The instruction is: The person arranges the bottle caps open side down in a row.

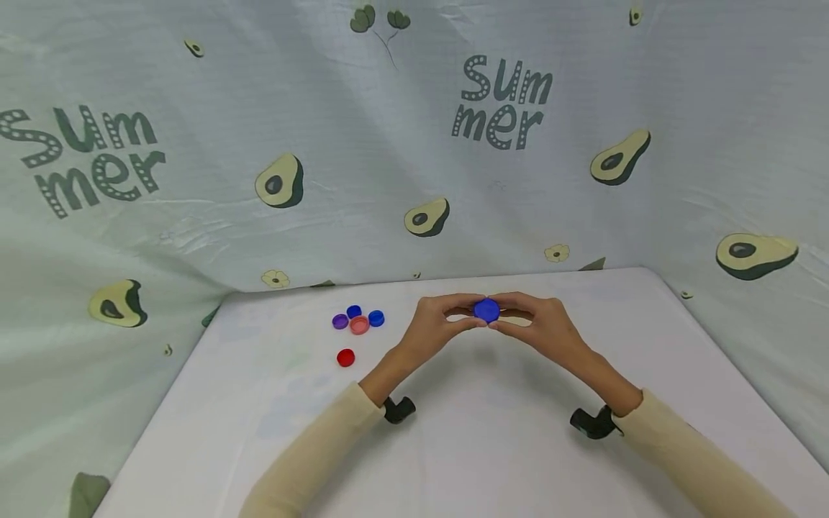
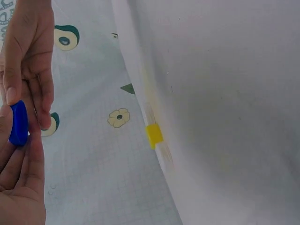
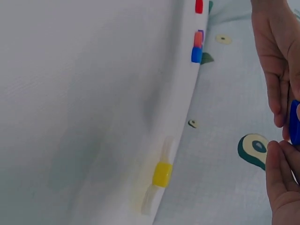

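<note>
A blue bottle cap (image 1: 486,311) is held above the white table between my two hands, its round face turned towards the head camera. My left hand (image 1: 432,320) pinches its left side, thumb below and fingers above. On the opposite side my right hand (image 1: 549,325) pinches it the same way. Both wrist views show the cap edge-on at the fingertips. A yellow cap (image 2: 154,136) with pale, see-through pieces on either side stands on the table beyond; in the head view the hands mostly hide it.
Left of the hands, a purple cap (image 1: 340,321), a salmon cap (image 1: 359,326), a dark blue cap (image 1: 353,311) and another blue cap (image 1: 376,318) sit clustered. A red cap (image 1: 346,357) lies nearer. Avocado-print cloth (image 1: 363,237) hangs behind the table (image 1: 479,446).
</note>
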Action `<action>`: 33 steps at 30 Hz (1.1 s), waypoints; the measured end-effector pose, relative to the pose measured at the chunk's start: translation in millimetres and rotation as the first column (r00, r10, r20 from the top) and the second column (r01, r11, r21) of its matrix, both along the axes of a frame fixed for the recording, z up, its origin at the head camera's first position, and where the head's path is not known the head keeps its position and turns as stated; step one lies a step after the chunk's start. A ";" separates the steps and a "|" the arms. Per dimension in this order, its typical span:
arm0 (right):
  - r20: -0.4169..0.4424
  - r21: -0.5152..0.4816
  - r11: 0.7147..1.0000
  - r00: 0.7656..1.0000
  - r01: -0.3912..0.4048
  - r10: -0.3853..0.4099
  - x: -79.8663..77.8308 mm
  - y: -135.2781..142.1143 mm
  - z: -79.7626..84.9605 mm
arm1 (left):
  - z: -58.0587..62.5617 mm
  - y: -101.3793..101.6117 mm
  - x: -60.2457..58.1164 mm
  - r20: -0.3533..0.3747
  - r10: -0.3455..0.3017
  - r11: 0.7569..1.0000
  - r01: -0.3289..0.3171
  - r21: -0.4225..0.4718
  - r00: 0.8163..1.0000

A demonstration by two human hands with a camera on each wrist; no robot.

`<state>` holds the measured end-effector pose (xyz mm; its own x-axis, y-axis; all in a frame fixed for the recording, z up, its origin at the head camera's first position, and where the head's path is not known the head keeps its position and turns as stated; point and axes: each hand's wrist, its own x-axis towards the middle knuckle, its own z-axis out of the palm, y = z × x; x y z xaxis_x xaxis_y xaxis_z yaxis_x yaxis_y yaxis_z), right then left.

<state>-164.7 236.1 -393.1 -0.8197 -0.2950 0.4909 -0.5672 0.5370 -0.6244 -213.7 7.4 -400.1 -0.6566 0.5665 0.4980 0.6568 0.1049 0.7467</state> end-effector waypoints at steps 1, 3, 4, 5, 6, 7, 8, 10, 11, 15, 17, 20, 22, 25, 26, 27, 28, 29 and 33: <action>0.000 0.006 1.000 1.000 0.007 -0.007 2.1 3.3 -0.2 | -0.5 2.9 0.4 0.011 -0.014 1.000 0.014 -0.006 1.000; 0.002 0.019 1.000 1.000 0.017 -0.017 5.2 9.2 -1.4 | -1.3 7.7 1.0 0.030 -0.039 0.999 0.040 -0.018 0.999; 0.006 0.019 1.000 1.000 0.018 -0.018 6.3 11.6 -2.5 | -1.4 9.6 1.4 0.036 -0.045 0.999 0.046 -0.025 0.998; 0.012 0.015 1.000 1.000 0.018 -0.019 7.1 13.7 -3.5 | -1.3 11.3 1.6 0.044 -0.052 0.998 0.053 -0.029 0.998; 0.022 0.007 1.000 1.000 0.018 -0.018 7.8 15.5 -4.6 | -1.4 12.8 1.5 0.052 -0.057 0.998 0.058 -0.032 0.997; 0.031 -0.003 1.000 0.999 0.018 -0.018 8.4 17.0 -5.7 | -0.6 14.2 1.4 0.052 -0.061 0.997 0.063 -0.034 0.997; 0.038 -0.014 1.000 0.999 0.017 -0.016 8.9 18.5 -6.7 | 0.0 15.9 0.7 0.049 -0.067 0.997 0.069 -0.035 0.997; 0.051 -0.032 0.999 0.998 0.026 -0.024 10.0 21.4 -8.5 | 1.9 19.3 -1.5 0.038 -0.080 0.996 0.082 -0.035 0.996; 0.056 -0.042 0.999 0.998 0.031 -0.029 10.5 22.7 -9.1 | 2.9 21.1 -3.0 0.031 -0.086 0.996 0.087 -0.037 0.996; 0.068 -0.039 0.997 0.996 0.063 -0.061 11.4 28.5 -9.4 | 5.0 27.7 -9.8 0.016 -0.097 0.993 0.098 -0.070 0.995; 0.069 -0.038 0.997 0.995 0.070 -0.068 11.2 31.6 -8.4 | 6.0 30.8 -12.1 0.030 -0.096 0.991 0.098 -0.089 0.995; 0.064 -0.037 0.997 0.995 0.074 -0.072 10.0 36.4 -7.2 | 7.2 36.2 -16.6 0.064 -0.100 0.990 0.106 -0.096 0.993; 0.066 -0.047 0.996 0.995 0.080 -0.077 10.1 38.6 -6.0 | 9.2 40.5 -20.4 0.105 -0.106 0.989 0.117 -0.095 0.989; 0.096 -0.087 0.991 0.991 0.097 -0.088 10.2 42.5 -5.5 | 13.7 47.5 -28.8 0.153 -0.122 0.984 0.140 -0.110 0.981; 0.110 -0.104 0.989 0.990 0.102 -0.090 10.4 43.6 -5.2 | 16.2 49.5 -31.4 0.161 -0.128 0.981 0.149 -0.124 0.979; 0.123 -0.119 0.987 0.988 0.109 -0.094 10.4 44.9 -4.8 | 18.6 51.5 -34.2 0.168 -0.136 0.977 0.160 -0.141 0.976; 0.135 -0.133 0.984 0.986 0.116 -0.098 10.1 46.3 -4.4 | 21.1 53.4 -37.0 0.165 -0.146 0.972 0.172 -0.158 0.976; 0.144 -0.145 0.982 0.985 0.121 -0.100 9.8 47.5 -3.6 | 23.7 55.2 -39.6 0.164 -0.156 0.968 0.184 -0.173 0.974; 0.157 -0.143 0.978 0.979 0.153 -0.130 6.7 52.2 2.0 | 31.9 62.8 -48.3 0.169 -0.191 0.953 0.224 -0.204 0.967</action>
